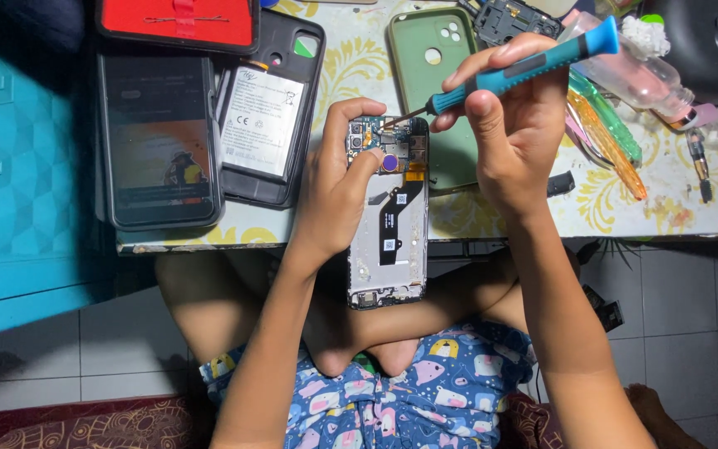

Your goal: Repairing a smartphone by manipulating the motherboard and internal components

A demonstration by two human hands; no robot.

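My left hand (336,187) grips an opened phone (387,249) by its left side, back cover off, with the circuit board and a black flex cable showing. My thumb rests by a round purple part near the phone's top. My right hand (513,125) holds a blue-handled screwdriver (518,68) tilted down to the left. Its thin tip touches the board at the phone's upper edge. The phone hangs over the front edge of a low table (351,66) covered in a yellow floral cloth.
On the table lie a dark phone (159,141) with a lit screen, an open phone with a white battery (263,112), a green phone case (438,58), a red-lined tray (178,21), tweezers and clear-handled tools (612,141). A teal box (18,183) stands left. Tiled floor lies below.
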